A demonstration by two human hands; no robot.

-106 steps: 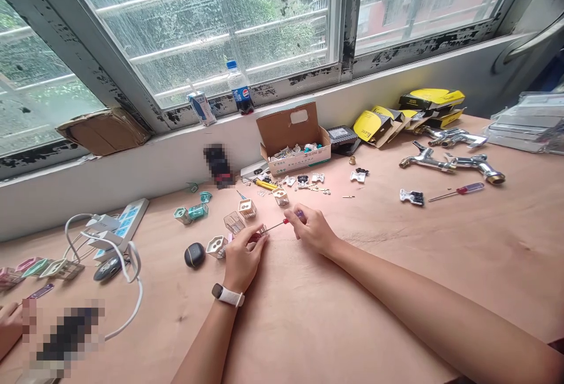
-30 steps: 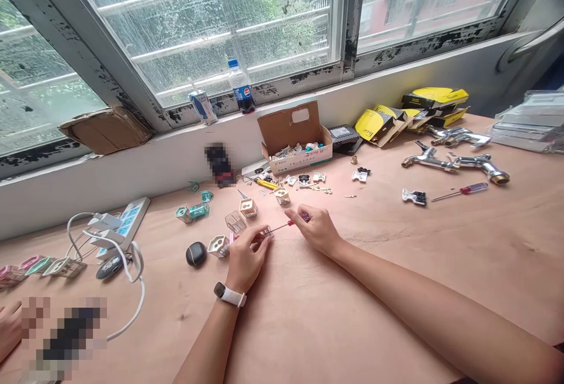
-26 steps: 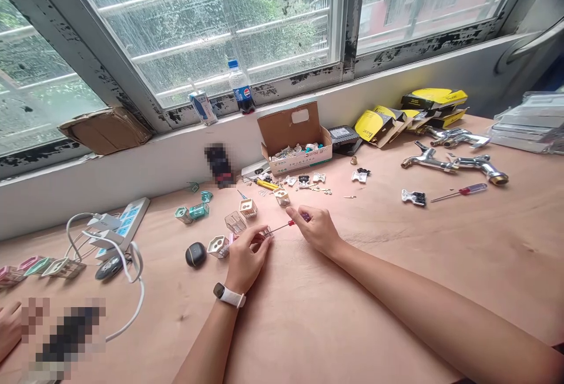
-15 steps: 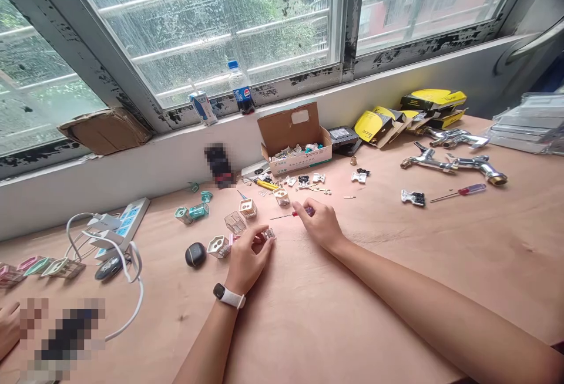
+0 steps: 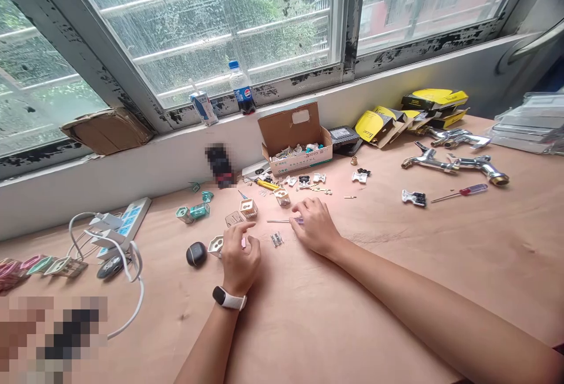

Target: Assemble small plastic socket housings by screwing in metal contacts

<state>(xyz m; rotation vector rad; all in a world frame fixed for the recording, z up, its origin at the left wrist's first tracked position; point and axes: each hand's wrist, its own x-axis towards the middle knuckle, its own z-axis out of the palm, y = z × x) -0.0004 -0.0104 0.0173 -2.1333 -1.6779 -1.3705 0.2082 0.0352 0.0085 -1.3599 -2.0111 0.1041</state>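
My left hand (image 5: 241, 255), with a white watch band at the wrist, has its thumb and fingers apart above a pink piece (image 5: 244, 242) that it partly hides. Just right of it a small clear and metallic part (image 5: 277, 239) lies on the wooden table (image 5: 308, 325). My right hand (image 5: 315, 225) rests over the handle of a screwdriver (image 5: 278, 221), whose shaft points left. Around my left hand are a cream sharpener-like piece (image 5: 215, 246), a clear case (image 5: 233, 218) and another cream piece (image 5: 248, 208).
An open carton (image 5: 299, 164) of small parts stands at the back. Metal taps (image 5: 476, 167) and a second screwdriver (image 5: 471, 190) lie right. A black case (image 5: 196, 253), a power strip (image 5: 127, 225) and cables are left. A blurred patch covers the lower left.
My left hand has let go of the small clear part, moved slightly left and opened. My right hand has lowered, its fingers spreading over the screwdriver handle, and the screwdriver now lies flatter.
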